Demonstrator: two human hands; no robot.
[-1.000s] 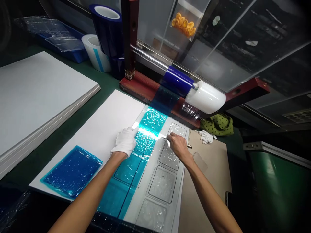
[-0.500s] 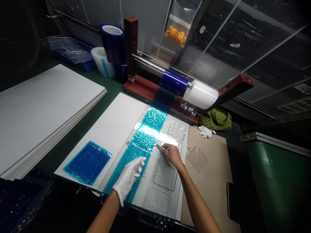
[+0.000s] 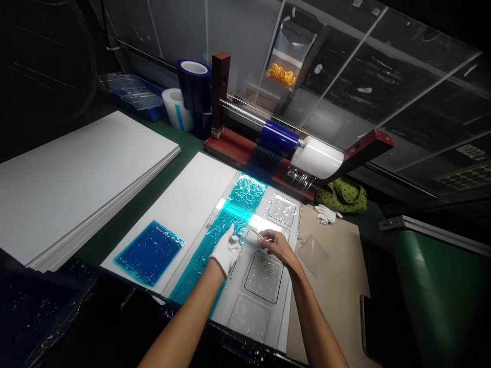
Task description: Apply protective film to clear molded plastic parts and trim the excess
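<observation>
The blue film lies in a long strip across the white board, from far edge to near edge, and the clear film runs along its right side over rounded rectangular panels. Right above the clear film, the bare right hand pinches a slim pale tool between thumb and fingers. The white-gloved left hand is over the blue strip, one finger pointing up and the others curled; from here I can't tell whether it pinches anything.

A blue sheet sits by the board's near left corner. Past the far edge, the red stand carries a blue roll and a white roll. A label under the white one is too small to read, as is the wall sheet. On the brown board, a glove lies at the far edge, a clear case near the left edge and a phone by the right.
</observation>
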